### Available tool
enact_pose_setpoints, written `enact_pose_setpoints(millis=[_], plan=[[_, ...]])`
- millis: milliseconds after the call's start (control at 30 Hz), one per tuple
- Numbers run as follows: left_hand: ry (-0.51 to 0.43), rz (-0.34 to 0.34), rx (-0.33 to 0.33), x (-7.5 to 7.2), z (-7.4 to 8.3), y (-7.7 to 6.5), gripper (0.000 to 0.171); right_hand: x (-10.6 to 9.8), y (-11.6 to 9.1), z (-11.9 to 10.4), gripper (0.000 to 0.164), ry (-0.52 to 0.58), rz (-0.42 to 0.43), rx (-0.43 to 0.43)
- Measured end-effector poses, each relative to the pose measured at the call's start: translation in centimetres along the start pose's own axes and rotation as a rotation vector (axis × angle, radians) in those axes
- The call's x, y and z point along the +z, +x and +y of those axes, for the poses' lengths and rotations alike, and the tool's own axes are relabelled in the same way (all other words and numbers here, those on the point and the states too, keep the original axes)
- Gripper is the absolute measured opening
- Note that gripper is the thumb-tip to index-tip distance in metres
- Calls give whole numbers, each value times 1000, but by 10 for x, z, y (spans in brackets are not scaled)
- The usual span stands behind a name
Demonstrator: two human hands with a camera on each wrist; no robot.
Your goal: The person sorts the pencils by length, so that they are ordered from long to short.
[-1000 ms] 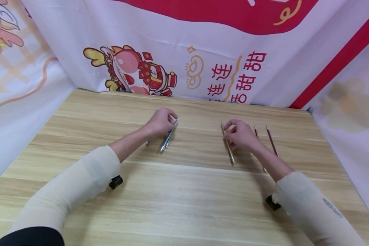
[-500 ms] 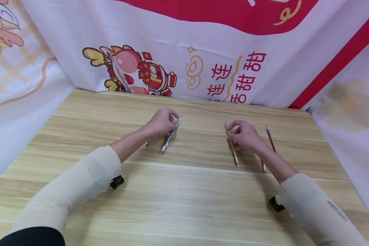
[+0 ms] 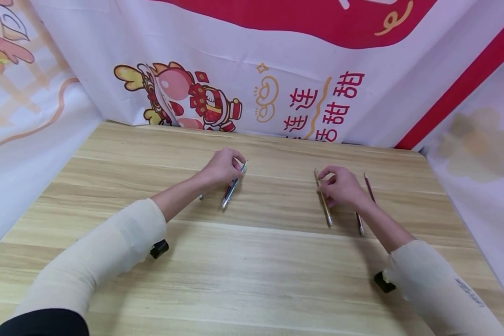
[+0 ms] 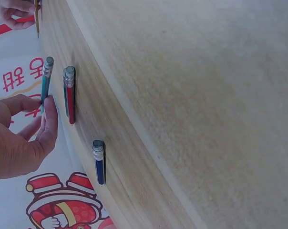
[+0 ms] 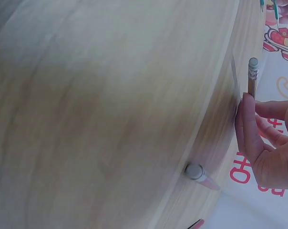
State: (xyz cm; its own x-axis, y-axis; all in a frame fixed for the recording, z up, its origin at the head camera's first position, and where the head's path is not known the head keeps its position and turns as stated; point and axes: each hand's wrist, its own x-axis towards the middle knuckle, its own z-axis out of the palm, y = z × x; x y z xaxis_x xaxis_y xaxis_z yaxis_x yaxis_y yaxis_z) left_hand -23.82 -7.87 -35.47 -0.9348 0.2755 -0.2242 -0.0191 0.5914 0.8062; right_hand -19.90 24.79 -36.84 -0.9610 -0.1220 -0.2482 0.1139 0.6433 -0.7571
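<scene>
Each grip pinched, the left hand (image 3: 222,167) holds a teal pencil (image 4: 46,80) and the right hand (image 3: 342,187) a yellowish pencil (image 3: 325,208) over the surface (image 3: 243,270), neither yet placed, we judge; a red pencil (image 4: 71,102), navy pencil (image 4: 100,171) and dark red pencil (image 3: 369,185) lie among those unheld.

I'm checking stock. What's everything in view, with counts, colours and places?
Teal pencil: one, teal, in left hand
Gold pencil: one, gold-brown, in right hand
Red pencil: one, red, near left hand
Half-hidden pencil: one, colour unclear, beside red pencil
Navy pencil: one, navy, left of red pencil
Maroon pencil: one, maroon, rightmost on table
Covered pencil: one, colour unclear, behind right forearm
Table: one, light wood, beneath pencils
Printed cloth: count unclear, white and red, around table
Black pieces: two, black, by cuffs
Sleeves: two, cream and black, forearms
Hands: two, bare, above table
</scene>
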Motion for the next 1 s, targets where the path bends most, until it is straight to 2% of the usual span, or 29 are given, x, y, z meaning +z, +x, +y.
enact_pose_setpoints(millis=[600, 1000], plan=[[-12, 2, 16, 2, 0, 0, 40, -11, -8, 8, 28, -33, 15, 35], [-12, -33, 21, 3, 2, -2, 40, -16, -10, 15, 27, -44, 25, 48]])
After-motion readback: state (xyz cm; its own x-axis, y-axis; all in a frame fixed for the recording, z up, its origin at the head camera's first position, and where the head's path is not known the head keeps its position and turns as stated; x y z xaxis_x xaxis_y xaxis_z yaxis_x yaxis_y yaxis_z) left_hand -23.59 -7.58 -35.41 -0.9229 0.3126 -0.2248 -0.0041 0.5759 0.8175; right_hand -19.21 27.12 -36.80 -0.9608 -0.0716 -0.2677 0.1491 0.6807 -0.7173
